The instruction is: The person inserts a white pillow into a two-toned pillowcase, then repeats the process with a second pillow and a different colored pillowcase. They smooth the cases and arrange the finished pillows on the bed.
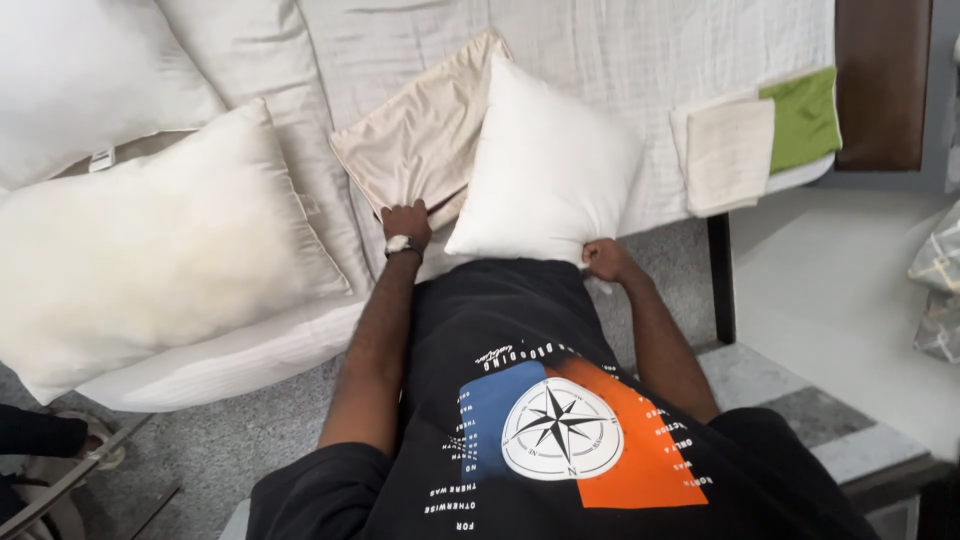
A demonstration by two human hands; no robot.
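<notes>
On the bed (pixel 640 50), one small white pillow (pixel 545 165) is standing tilted near the edge, and one beige cover (pixel 425 135) is lying flat just beside it, its right side tucked under the pillow. Two larger white pillows (pixel 150 250) are lying to the left, one above the other, and two folded cloths are sitting at the bed's right corner: one cream cloth (pixel 728 152) overlapping one green cloth (pixel 802 118). The left hand (pixel 405 222), wearing a watch, is pinching the cover's lower corner, fingers curled over the fabric, the arm reaching straight forward. The right hand (pixel 602 260) is gripping the small pillow's lower right corner with closed fingers, the elbow bent outward. Both forearms are extending out over a black printed shirt (pixel 540 420).
</notes>
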